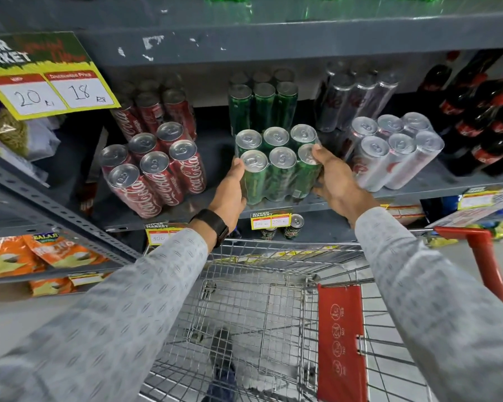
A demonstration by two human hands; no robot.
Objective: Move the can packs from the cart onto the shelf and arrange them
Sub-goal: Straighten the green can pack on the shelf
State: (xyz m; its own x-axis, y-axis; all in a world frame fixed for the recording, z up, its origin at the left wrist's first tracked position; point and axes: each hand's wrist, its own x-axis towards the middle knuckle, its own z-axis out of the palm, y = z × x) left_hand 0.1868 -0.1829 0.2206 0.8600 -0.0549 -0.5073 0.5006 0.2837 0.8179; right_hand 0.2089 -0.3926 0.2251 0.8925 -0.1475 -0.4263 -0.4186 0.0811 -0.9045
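Grey-sleeved arms reach over a wire cart (253, 300) toward the shelf (418, 185), where a person steadies a green pack of six cans (276, 166) near the front edge. Left hand (233, 192) is curled against the pack's left side, thumb up by the nearest can top; right hand (334, 181) clasps the right side, fingertips over the rim of the corner can. Both hands are closed on the pack, which appears to sit on the shelf board, though its base is partly hidden by the hands. A second green pack (262, 107) stands just behind it, with a red pack (154, 175) to the left and a silver pack (395, 149) to the right, each close beside but apart. The cart's basket shows no further packs in view, so this looks like a late placement. To finish well, the pack likely wants sliding straight back, squared to the shelf lip and lined up with the green one behind, keeping clear of its neighbours.
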